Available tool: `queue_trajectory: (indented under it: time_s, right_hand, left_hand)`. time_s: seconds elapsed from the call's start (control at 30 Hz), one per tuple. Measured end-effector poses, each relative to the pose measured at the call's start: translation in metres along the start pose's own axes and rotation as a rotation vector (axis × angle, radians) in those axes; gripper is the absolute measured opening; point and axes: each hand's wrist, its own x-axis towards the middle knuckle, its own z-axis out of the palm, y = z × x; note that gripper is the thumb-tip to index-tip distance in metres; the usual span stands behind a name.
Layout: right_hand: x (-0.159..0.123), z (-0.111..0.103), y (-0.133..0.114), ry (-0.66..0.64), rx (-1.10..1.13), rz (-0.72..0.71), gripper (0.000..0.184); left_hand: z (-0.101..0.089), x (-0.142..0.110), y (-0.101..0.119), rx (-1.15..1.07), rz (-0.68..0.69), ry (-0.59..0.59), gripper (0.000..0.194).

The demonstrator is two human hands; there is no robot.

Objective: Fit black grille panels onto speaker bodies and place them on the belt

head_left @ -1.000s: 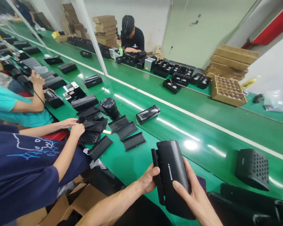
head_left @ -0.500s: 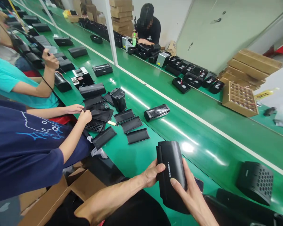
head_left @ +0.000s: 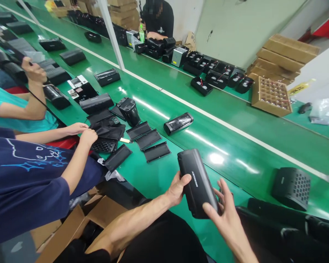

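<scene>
A black speaker housing (head_left: 199, 182) with white lettering on its front is held tilted above the near side of the green table. My left hand (head_left: 178, 188) is closed on its left edge, the thumb on the front face. At its lower right end is my right hand (head_left: 226, 212), with the thumb on the front and some fingers at the right edge; the index finger stands off the surface. What lies behind the housing is hidden.
A glossy black speaker (head_left: 178, 123) lies on the green belt, and one with a honeycomb grille (head_left: 292, 188) stands at right. Flat black panels (head_left: 155, 151) lie ahead. A co-worker's hands (head_left: 84, 133) handle dark parts at left. An opened cardboard box (head_left: 68, 233) sits below.
The housing has turned, its lower end swinging right and its lettering tilting. My right hand's fingers have spread and lifted partly off its side. The whole view has shifted slightly.
</scene>
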Motion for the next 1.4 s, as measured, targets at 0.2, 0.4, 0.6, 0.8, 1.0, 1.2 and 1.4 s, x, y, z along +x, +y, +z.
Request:
queue_trajectory:
  time_s: [0.2, 0.4, 0.6, 0.8, 1.0, 1.2, 1.4]
  right_hand:
    - [-0.025, 0.053, 0.012, 0.419, 0.132, 0.032, 0.102]
    - [-0.051, 0.004, 0.043, 0.264, 0.384, 0.135, 0.094]
    - [-0.084, -0.026, 0.051, -0.006, 0.404, 0.219, 0.090]
    - [-0.104, 0.002, 0.051, 0.040, 0.536, 0.294, 0.081]
    - [-0.103, 0.005, 0.059, 0.021, 0.534, 0.333, 0.079]
    - [-0.095, 0.004, 0.061, 0.049, 0.357, 0.231, 0.084]
    - [-0.086, 0.015, 0.062, 0.139, 0.494, 0.302, 0.072]
  left_hand:
    - [0.003, 0.006, -0.004, 0.105, 0.009, 0.140, 0.079]
    - [-0.020, 0.002, 0.053, 0.385, -0.133, -0.072, 0.104]
    - [-0.043, -0.007, 0.078, 0.705, -0.186, -0.378, 0.103]
    - [-0.052, -0.033, 0.070, 0.741, -0.231, -0.274, 0.094]
    - [-0.048, -0.035, 0.075, 0.862, -0.275, -0.189, 0.090]
    - [-0.036, -0.033, 0.084, 1.017, -0.189, -0.307, 0.083]
    - [-0.044, -0.035, 0.068, 0.958, -0.160, -0.138, 0.074]
